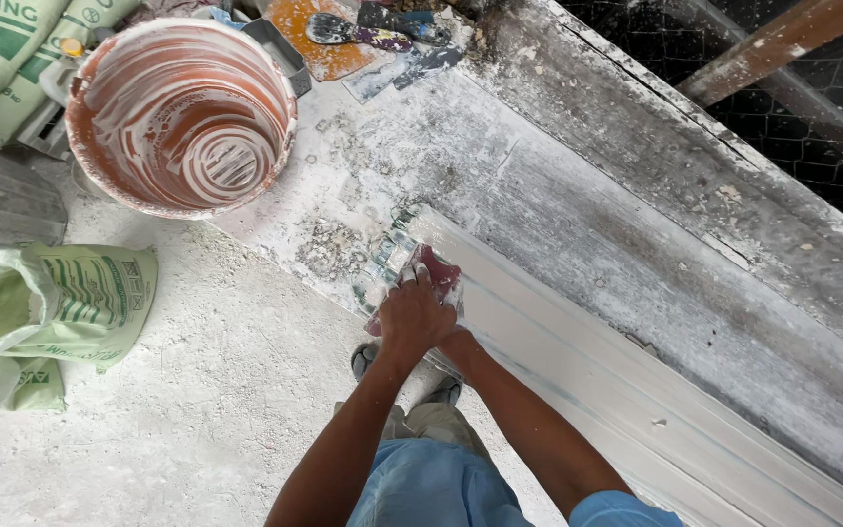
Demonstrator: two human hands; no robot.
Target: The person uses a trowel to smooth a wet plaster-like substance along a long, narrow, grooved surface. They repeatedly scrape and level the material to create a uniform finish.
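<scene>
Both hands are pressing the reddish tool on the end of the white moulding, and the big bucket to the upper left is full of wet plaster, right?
Not quite: the bucket is empty, only smeared with white and orange residue, as the head view shows. Both hands, left hand over right hand, do press the reddish tool on the white moulding.

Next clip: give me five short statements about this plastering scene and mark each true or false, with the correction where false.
1. Both hands press on a reddish tool at the end of the white moulded strip. True; the left hand lies on top, the right hand is mostly hidden beneath it.
2. The orange bucket is full of wet plaster. False; it only shows white smears inside.
3. A green printed bag lies on the floor at the left. True.
4. The bucket stands on the moulded strip. False; it stands apart, towards the upper left.
5. Trowels lie beyond the bucket. True.
</scene>
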